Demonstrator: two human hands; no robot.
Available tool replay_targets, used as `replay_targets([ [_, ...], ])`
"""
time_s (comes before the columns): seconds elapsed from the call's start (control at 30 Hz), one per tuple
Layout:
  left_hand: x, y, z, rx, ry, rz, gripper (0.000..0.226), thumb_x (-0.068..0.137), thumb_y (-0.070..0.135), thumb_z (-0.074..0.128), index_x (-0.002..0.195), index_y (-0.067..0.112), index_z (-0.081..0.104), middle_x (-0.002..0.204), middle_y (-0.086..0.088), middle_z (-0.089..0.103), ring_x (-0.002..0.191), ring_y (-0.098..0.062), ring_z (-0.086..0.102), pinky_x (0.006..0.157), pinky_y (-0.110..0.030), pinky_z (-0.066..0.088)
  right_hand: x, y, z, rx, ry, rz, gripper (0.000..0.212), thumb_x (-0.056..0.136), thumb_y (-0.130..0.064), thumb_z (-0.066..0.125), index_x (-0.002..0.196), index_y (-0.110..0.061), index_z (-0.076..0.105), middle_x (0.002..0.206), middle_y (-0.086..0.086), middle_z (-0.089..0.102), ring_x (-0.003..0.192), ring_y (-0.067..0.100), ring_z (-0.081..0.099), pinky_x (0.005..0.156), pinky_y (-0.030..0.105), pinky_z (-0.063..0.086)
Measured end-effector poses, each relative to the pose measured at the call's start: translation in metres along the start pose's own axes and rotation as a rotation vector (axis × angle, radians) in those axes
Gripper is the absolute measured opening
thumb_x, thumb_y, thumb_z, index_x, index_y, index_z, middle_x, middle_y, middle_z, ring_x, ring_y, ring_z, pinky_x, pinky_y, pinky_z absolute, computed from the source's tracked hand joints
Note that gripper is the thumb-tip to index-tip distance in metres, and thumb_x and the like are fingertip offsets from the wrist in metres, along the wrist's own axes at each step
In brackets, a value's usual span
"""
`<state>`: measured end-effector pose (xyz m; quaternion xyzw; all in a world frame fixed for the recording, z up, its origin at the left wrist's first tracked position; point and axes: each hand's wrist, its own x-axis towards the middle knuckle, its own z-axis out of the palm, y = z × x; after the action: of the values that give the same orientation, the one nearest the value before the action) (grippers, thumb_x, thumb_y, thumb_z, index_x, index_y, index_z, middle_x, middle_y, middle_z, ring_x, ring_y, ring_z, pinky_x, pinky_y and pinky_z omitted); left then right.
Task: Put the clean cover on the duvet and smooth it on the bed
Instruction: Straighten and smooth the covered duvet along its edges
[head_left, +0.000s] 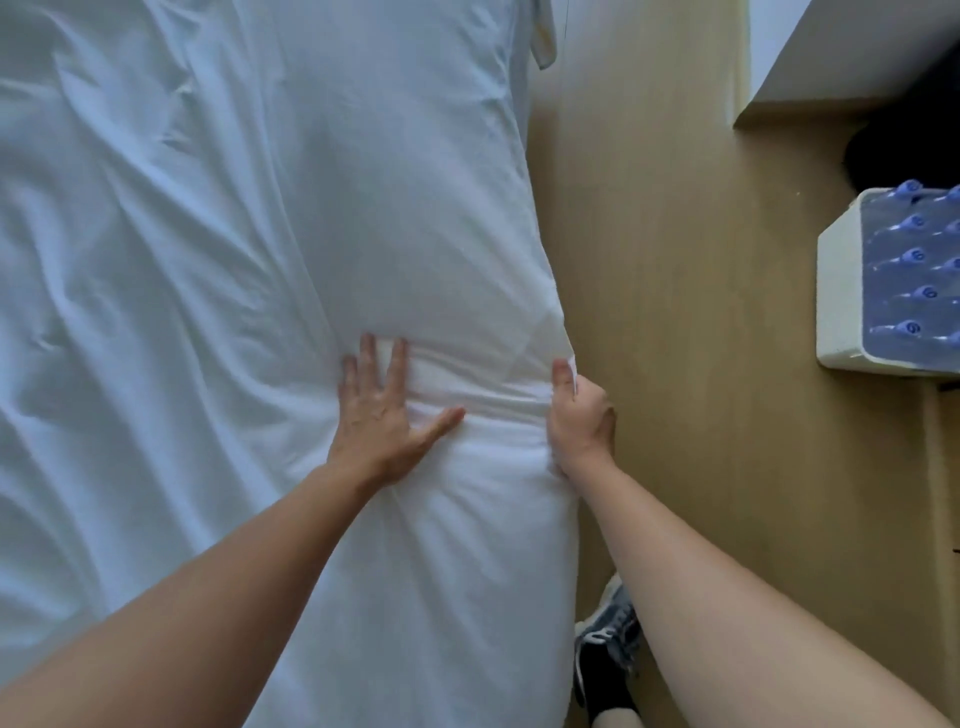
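A white duvet cover (415, 208) lies spread over the bed, wrinkled on the left and bulging where the duvet (483, 519) fills it along the right edge. My left hand (379, 415) presses flat on the cover with fingers spread, just left of a bunched fold. My right hand (579, 415) grips the cover's edge at the bed's right side, fingers curled round the cloth and a bit of fabric sticking up past the thumb.
A tan wooden floor (675, 260) runs along the bed's right side. A pack of bottles with blue caps (914, 275) sits in a cream box at the right. My shoe (608, 654) stands by the bed. A white cloth corner (543, 41) hangs at the top.
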<state>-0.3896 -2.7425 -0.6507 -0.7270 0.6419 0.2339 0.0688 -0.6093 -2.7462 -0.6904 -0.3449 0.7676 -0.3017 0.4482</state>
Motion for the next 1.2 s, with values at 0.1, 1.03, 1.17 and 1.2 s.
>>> replay_targets([
  [0.1, 0.007, 0.008, -0.004, 0.077, -0.112, -0.036, 0.132, 0.054, 0.104, 0.030, 0.159, 0.034, -0.010, 0.166, -0.009, -0.020, 0.153, -0.040, -0.010, 0.125, -0.049, -0.002, 0.007, 0.004, 0.000, -0.107, -0.043, 0.051, 0.050, 0.106, -0.046, 0.038, 0.065, -0.017, 0.035, 0.064, -0.002, 0.043, 0.064, 0.022, 0.044, 0.058, 0.038, 0.031],
  [1.03, 0.255, 0.060, -0.151, -0.023, 0.487, -0.074, 0.098, 0.075, 0.083, 0.048, 0.156, 0.030, 0.030, 0.168, -0.014, 0.004, 0.152, -0.044, 0.003, 0.116, -0.069, 0.002, 0.273, -0.188, 0.019, -0.007, 0.229, 0.133, 0.051, 0.099, -0.047, 0.054, 0.065, -0.010, 0.044, 0.062, 0.001, 0.040, 0.065, 0.022, 0.038, 0.058, 0.033, 0.034],
  [1.17, 0.293, 0.050, -0.163, -0.203, 0.173, -0.190, 0.125, 0.070, 0.093, 0.046, 0.161, 0.022, -0.004, 0.169, -0.008, -0.002, 0.155, -0.035, -0.001, 0.123, -0.058, 0.005, 0.275, -0.186, -0.003, 0.343, -0.053, 0.416, 0.046, 0.097, -0.053, 0.057, 0.087, -0.010, 0.071, 0.089, 0.009, 0.072, 0.086, 0.026, 0.068, 0.081, 0.039, 0.055],
  [1.2, 0.297, 0.050, -0.160, -0.203, 0.113, -0.185, 0.128, 0.069, 0.095, 0.044, 0.160, 0.022, -0.008, 0.169, -0.007, -0.005, 0.155, -0.034, -0.003, 0.124, -0.057, 0.002, 0.275, -0.196, 0.001, 0.509, -0.253, 0.478, 0.055, 0.098, -0.058, 0.050, 0.106, -0.009, 0.073, 0.105, 0.013, 0.074, 0.099, 0.031, 0.071, 0.093, 0.044, 0.054],
])
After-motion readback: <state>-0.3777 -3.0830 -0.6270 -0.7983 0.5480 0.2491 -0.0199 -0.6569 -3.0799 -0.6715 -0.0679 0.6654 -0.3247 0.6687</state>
